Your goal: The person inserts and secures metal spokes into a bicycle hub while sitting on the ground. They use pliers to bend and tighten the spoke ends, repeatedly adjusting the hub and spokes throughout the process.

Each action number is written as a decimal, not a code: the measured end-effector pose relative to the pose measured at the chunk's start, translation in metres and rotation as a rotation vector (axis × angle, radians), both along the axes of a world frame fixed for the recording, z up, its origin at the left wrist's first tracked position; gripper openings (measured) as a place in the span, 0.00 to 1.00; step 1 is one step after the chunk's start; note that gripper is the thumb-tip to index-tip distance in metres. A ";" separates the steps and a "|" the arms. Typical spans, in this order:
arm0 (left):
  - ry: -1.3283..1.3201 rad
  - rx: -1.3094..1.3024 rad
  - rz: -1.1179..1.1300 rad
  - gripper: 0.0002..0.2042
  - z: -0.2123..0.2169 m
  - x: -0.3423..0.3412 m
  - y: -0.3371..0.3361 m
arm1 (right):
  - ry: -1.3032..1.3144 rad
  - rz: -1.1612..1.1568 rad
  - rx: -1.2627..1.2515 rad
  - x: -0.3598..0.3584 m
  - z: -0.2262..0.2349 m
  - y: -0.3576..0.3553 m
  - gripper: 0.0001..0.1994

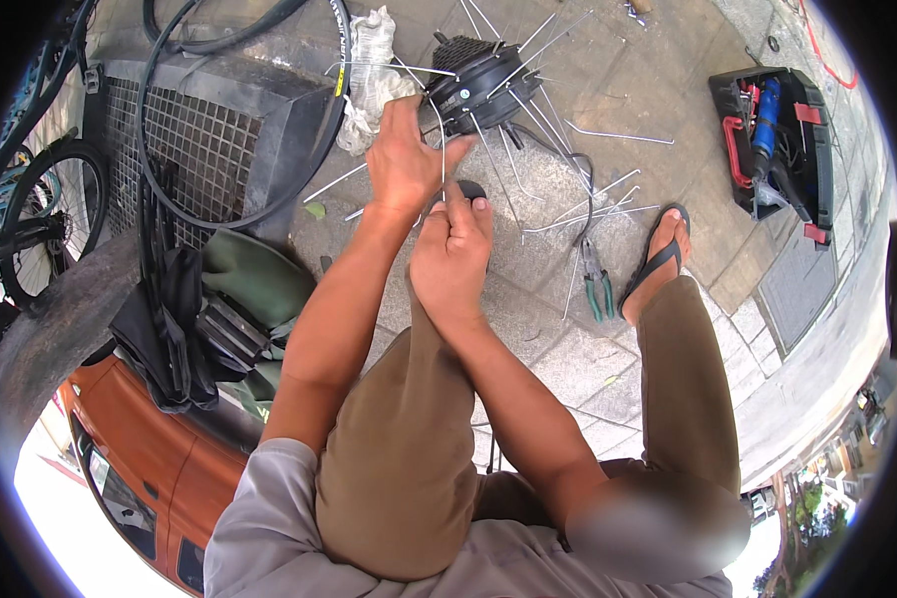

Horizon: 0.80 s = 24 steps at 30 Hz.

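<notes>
A black wheel hub lies on the paving, with several thin metal spokes sticking out at different angles. My left hand is beside the hub's near left edge, its fingers pointing toward the hub and its thumb stretched apart to the right. Just below it, my right hand has its fingers closed on the lower end of a bent spoke that rises past my left thumb to the hub. A crumpled whitish cloth touches the hub's left side.
Green-handled pliers and loose spokes lie right of my hands. An open black toolbox holds a blue tool. A thin black rim or tyre leans by a metal grate. Bags sit left; an orange vehicle stands beyond.
</notes>
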<state>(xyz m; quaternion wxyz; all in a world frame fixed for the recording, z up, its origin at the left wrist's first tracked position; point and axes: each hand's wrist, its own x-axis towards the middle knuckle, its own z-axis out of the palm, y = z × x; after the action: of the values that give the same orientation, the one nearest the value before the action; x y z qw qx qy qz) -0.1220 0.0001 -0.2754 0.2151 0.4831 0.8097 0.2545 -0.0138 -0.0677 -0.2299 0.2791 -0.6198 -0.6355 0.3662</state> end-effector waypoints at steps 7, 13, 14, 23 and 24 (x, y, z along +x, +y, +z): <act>-0.020 0.025 0.047 0.39 -0.006 0.003 0.000 | 0.293 -0.094 -0.305 0.000 0.016 0.018 0.21; 0.015 0.046 0.057 0.39 -0.008 0.000 -0.003 | 0.186 -0.062 -0.365 0.020 0.020 0.016 0.21; 0.021 0.033 0.066 0.39 -0.009 0.003 -0.004 | 0.215 -0.059 -0.458 0.027 0.026 0.018 0.22; -0.036 -0.006 0.041 0.39 -0.006 0.002 -0.001 | 0.537 -0.201 -0.504 0.015 -0.002 0.006 0.21; -0.037 0.001 0.060 0.38 -0.008 0.004 -0.002 | 0.657 -0.278 -0.612 0.023 0.001 0.011 0.21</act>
<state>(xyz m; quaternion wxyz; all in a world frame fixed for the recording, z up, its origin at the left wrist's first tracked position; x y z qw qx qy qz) -0.1179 -0.0017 -0.2837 0.2220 0.4538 0.8197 0.2700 0.0094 -0.0569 -0.2285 0.3163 -0.6042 -0.2874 0.6725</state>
